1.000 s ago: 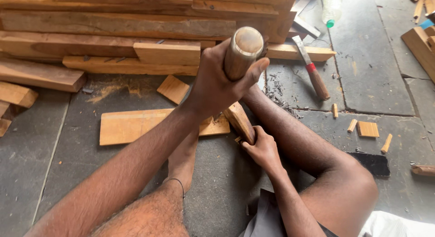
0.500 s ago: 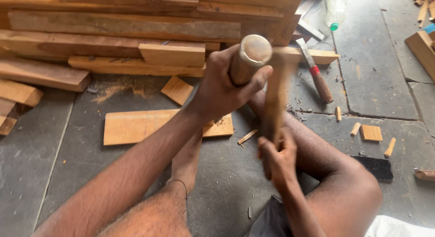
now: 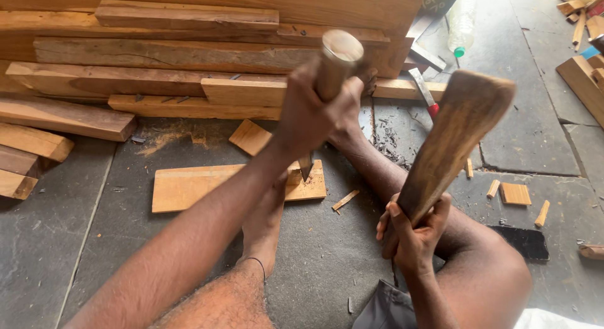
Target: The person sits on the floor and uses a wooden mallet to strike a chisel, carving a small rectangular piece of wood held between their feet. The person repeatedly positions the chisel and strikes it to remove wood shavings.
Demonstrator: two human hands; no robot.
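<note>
left hand (image 3: 314, 118): fist wrapped tight round the wooden handle of a chisel (image 3: 336, 61), held upright, handle top bare above the fist
chisel tip: metal blade shows just below the left hand, touching the near edge of the flat board (image 3: 207, 185)
right hand (image 3: 412, 231): closed round the thin end of a wooden mallet (image 3: 456, 137), raised, thick end up and to the right of the chisel handle, well apart from it
board: lies flat on the stone floor (image 3: 75, 241) under the left hand, a foot (image 3: 267, 206) resting on it beside the blade
step: looks like chopping into the board, mallet at top of a swing, no contact now
next move needs: mallet face square on the handle top, chisel kept upright, left fingers below the strike point, foot pinning the board
around: stacked planks (image 3: 176, 58) beyond the left hand; small offcuts (image 3: 516, 193) and chips right of the right hand; a second tool with a red part (image 3: 425, 93) past the mallet; plastic bottle (image 3: 462, 23) far side
</note>
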